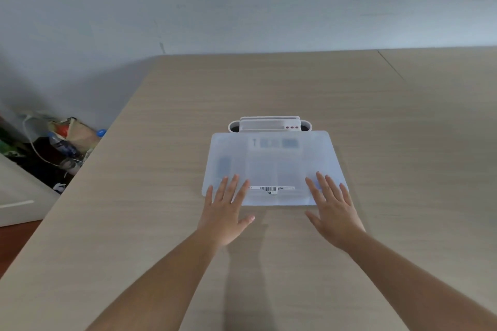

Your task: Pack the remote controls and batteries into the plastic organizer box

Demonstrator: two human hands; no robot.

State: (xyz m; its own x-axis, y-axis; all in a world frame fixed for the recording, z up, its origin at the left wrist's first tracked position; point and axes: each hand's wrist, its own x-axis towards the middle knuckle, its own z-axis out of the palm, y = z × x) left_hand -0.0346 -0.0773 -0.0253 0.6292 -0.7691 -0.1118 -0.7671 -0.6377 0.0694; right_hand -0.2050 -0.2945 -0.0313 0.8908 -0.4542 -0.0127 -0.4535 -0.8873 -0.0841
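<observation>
A translucent plastic organizer box (271, 164) lies flat on the wooden table with its lid down. Faint shapes of items show through the lid, among them a bluish oblong at the left. A barcode sticker (271, 189) runs along the near edge. My left hand (227, 209) rests flat on the box's near left corner, fingers spread. My right hand (332, 209) lies flat on the near right corner in the same way. Neither hand holds anything.
A white holder (269, 124) with three red dots stands just behind the box. The wooden table (269, 88) ends at its left edge, beyond which a heap of bags and bottles (64, 142) lies on the floor. A grey wall rises behind.
</observation>
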